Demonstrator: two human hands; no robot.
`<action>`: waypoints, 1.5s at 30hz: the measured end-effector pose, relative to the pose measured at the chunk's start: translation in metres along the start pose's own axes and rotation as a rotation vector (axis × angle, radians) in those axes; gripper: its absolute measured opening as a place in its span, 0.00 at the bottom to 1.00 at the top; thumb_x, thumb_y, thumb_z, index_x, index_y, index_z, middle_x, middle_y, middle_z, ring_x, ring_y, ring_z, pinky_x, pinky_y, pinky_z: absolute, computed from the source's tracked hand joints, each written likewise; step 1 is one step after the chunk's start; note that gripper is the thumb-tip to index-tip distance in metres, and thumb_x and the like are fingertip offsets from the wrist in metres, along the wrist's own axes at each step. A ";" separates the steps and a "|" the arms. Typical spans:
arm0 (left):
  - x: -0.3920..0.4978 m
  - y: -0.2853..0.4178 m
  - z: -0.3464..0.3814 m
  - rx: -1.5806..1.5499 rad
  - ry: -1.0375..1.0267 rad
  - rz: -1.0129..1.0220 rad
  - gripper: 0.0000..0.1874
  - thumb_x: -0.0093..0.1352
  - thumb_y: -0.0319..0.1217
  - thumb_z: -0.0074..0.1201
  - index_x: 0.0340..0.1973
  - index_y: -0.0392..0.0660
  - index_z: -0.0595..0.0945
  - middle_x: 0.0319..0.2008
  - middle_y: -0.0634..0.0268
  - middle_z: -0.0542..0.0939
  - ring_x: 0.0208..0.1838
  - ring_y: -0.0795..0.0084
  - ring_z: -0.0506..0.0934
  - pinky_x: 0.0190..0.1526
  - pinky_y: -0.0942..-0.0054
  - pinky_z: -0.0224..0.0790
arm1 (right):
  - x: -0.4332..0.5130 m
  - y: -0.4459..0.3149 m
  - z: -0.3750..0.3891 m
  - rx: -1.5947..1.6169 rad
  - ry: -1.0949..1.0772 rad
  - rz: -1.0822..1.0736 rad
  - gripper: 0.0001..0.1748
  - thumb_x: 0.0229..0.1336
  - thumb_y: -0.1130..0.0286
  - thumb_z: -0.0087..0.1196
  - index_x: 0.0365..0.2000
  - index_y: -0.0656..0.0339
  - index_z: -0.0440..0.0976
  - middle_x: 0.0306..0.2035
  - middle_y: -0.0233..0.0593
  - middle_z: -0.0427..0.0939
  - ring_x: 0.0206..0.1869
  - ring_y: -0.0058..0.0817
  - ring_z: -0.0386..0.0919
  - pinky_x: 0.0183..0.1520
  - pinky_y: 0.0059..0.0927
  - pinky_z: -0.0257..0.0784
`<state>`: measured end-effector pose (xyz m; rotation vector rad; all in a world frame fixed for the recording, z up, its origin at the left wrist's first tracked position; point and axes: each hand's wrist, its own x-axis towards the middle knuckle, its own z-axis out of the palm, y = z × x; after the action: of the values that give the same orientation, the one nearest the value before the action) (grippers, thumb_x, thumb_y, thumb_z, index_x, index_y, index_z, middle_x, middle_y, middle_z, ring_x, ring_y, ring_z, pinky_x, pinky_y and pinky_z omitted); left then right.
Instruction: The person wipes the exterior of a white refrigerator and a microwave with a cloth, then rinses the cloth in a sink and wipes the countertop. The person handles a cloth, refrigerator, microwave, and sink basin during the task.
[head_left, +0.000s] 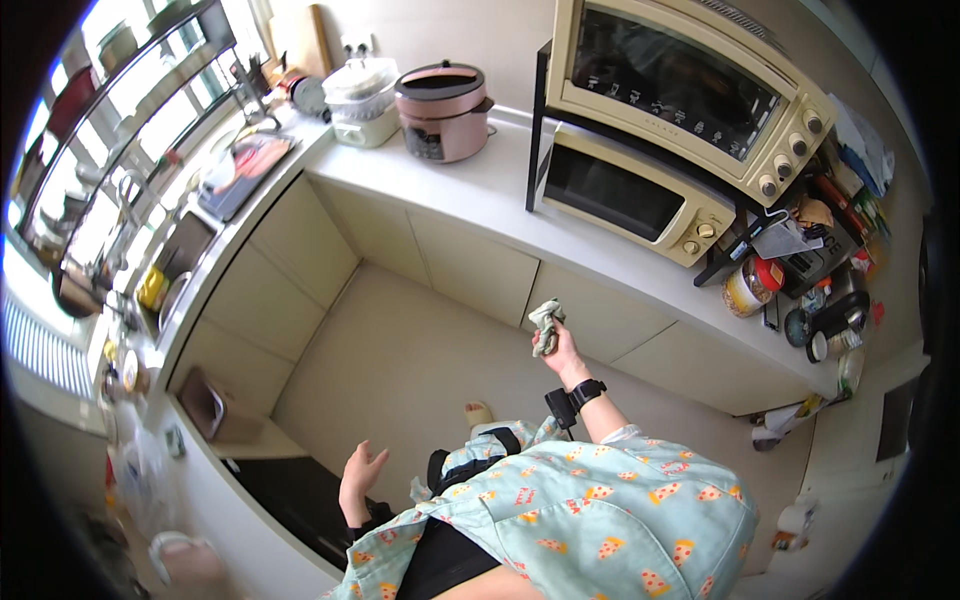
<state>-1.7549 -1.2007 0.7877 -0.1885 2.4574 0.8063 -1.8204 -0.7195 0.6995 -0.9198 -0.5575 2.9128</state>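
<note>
A crumpled pale grey-green cloth (547, 322) is bunched in my right hand (562, 356), held out in front of the cream lower cabinets (600, 307). A black strap with a small box sits on that wrist. My left hand (363, 472) hangs low at my side with its fingers apart and nothing in them. It is nearest to a black panel (292, 495) set in the left-hand cabinets, without touching it as far as I can tell.
On the white counter (480, 187) stand a pink electric cooker (444, 120), a cream microwave (622, 191) and, on a black rack above it, a toaster oven (675, 82). A red-lidded jar (752, 287) is at the right. The sink (184, 244) and a bin (217, 409) are left.
</note>
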 end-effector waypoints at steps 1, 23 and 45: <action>0.020 0.001 -0.014 -0.032 0.005 0.018 0.38 0.63 0.49 0.57 0.61 0.37 0.66 0.50 0.43 0.76 0.53 0.53 0.76 0.53 0.63 0.69 | 0.015 -0.002 0.016 0.024 0.038 -0.012 0.12 0.61 0.58 0.52 0.37 0.56 0.73 0.27 0.36 0.75 0.29 0.29 0.74 0.33 0.31 0.74; 0.410 0.183 -0.182 0.212 -0.246 0.562 0.34 0.63 0.45 0.57 0.59 0.39 0.68 0.49 0.47 0.77 0.52 0.52 0.75 0.52 0.61 0.69 | 0.105 0.026 0.099 0.144 0.238 -0.677 0.09 0.63 0.62 0.51 0.35 0.56 0.74 0.25 0.29 0.74 0.26 0.23 0.73 0.29 0.26 0.69; 0.463 0.310 -0.147 0.300 -0.413 0.619 0.33 0.65 0.42 0.57 0.61 0.39 0.66 0.44 0.51 0.80 0.47 0.60 0.78 0.48 0.67 0.71 | 0.188 -0.211 0.000 0.527 0.485 -0.922 0.12 0.64 0.54 0.48 0.32 0.49 0.70 0.27 0.27 0.71 0.28 0.24 0.70 0.30 0.26 0.68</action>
<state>-2.3012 -1.0190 0.7962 0.8023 2.1991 0.6151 -1.9904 -0.4957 0.6694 -0.9022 -0.0981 1.7878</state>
